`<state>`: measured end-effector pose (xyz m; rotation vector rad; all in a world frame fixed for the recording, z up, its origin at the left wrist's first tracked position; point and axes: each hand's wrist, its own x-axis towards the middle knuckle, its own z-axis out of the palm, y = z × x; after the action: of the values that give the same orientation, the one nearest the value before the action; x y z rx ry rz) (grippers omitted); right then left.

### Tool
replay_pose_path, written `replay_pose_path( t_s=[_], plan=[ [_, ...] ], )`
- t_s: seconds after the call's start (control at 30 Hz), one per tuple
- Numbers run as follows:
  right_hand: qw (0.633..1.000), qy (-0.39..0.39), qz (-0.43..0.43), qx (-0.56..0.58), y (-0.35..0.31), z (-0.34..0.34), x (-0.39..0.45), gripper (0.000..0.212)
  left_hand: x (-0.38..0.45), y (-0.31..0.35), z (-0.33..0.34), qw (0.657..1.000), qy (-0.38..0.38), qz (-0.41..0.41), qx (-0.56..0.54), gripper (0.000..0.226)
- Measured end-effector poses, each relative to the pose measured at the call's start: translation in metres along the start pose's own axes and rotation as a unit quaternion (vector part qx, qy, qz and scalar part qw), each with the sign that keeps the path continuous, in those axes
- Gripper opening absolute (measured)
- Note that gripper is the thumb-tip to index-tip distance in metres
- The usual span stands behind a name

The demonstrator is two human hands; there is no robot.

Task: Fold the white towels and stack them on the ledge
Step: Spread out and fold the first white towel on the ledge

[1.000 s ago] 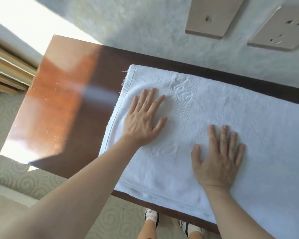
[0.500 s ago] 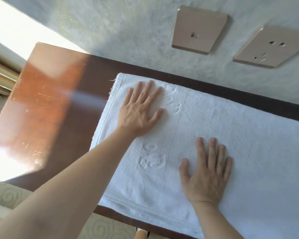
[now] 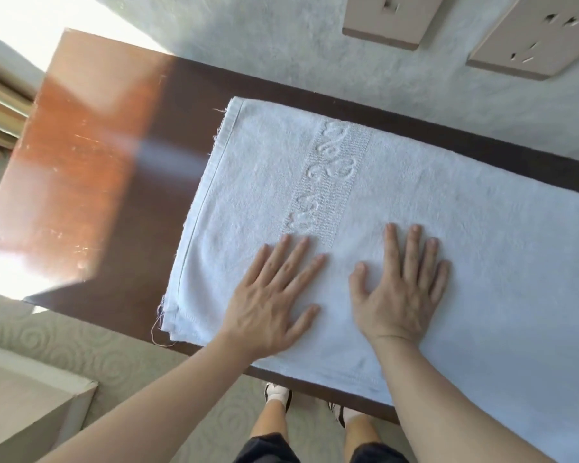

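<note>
Where the left hand [image 3: 268, 305] had pressed near the towel's [image 3: 448, 228] far edge, it now lay flat beside the right hand [image 3: 398, 295], both with fingers straight, near the ledge's [image 3: 168, 168] front.

A dark brown wooden counter [image 3: 97, 168] runs from the upper left of the frame to the lower right, sunlit at its left end. A white towel [image 3: 432, 202] lies flat on it, covering its right part.

Bright daylight from left; glare on ledge [image 3: 81, 155].
</note>
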<state>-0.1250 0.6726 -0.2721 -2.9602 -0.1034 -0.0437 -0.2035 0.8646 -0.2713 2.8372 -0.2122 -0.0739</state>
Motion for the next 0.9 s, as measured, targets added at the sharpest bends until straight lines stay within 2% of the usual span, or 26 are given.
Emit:
replay_pose_path(
  t_s=[0.2,0.33,0.5,0.7,0.8,0.9],
  plan=[
    [1.0,-0.003,0.0,0.002,0.001,-0.001,0.0,0.073,-0.051,-0.041,-0.012,0.996,0.001,-0.076,0.035,0.072],
    [1.0,-0.009,0.003,0.006,0.0,-0.001,-0.001,0.073,-0.042,-0.019,-0.011,0.99,0.032,-0.135,0.008,0.073],
    [1.0,-0.01,0.009,0.019,-0.001,-0.002,-0.001,0.071,-0.016,0.035,0.006,0.997,0.014,-0.071,-0.005,0.067],
    [0.999,-0.017,0.007,0.032,0.002,0.001,-0.001,0.07,-0.032,0.014,0.008,0.998,0.009,-0.051,0.046,0.07],
    [0.999,-0.03,0.005,0.043,0.004,-0.003,-0.003,0.067,-0.036,0.016,0.005,0.996,0.0,-0.072,0.054,0.072],
    [0.998,-0.048,-0.011,0.047,0.004,-0.009,-0.004,0.064,-0.021,0.038,0.002,0.991,0.029,-0.134,0.005,0.069]
  ],
)
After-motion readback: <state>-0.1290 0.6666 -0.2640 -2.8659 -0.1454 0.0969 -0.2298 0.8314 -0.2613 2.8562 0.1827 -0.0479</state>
